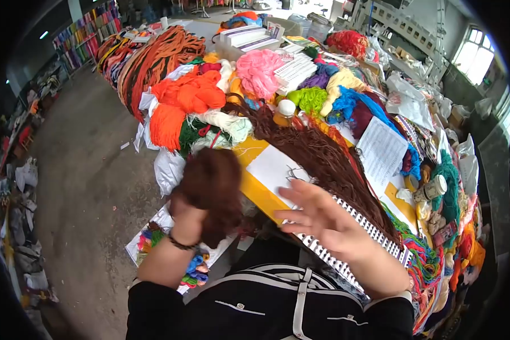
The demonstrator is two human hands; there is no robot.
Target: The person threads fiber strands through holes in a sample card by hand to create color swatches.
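My left hand (186,220) holds up a dark brown bundle of yarn (214,178) beside the table's left edge; the yarn hides most of the fingers and is blurred. To the right, my right hand (320,218) is raised with fingers apart and nothing in it, above a white board with a row of dark holes (337,266). A long brown hank of yarn (323,158) stretches diagonally across the table behind that hand. Between the two hands lies a white sheet (275,170) on the yellow table edge (260,195), with some short dark threads on it.
Heaped on the table are orange yarn (190,93), pink yarn (259,71), blue yarn (368,107), a lidded jar (284,112), a written sheet (381,148) and a jar on its side (432,188). Small coloured skeins (195,269) lie low at my left.
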